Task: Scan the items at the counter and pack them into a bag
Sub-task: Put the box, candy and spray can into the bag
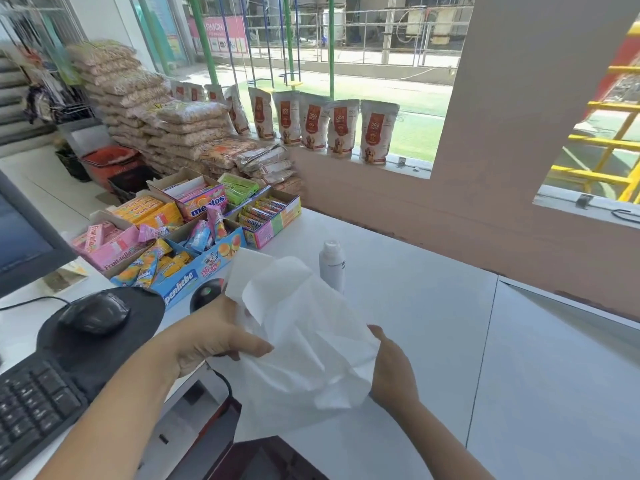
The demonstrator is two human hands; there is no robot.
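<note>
A thin white bag (298, 341) hangs crumpled over the white counter (433, 341), held on both sides. My left hand (214, 341) pinches its left edge with fingers curled over the material. My right hand (389, 368) grips its right side from behind. A white spray bottle (331, 266) stands upright on the counter just beyond the bag, touched by neither hand. A round black barcode scanner (207, 293) with a green light sits left of the bag, partly hidden by my left hand.
Open candy boxes (194, 230) crowd the counter's far left. A black mouse (93, 315) on its pad, a keyboard (34, 407) and a monitor (20, 237) lie at the left. Dog food pouches (341, 129) line the window sill. A dark drawer area (263, 459) sits below.
</note>
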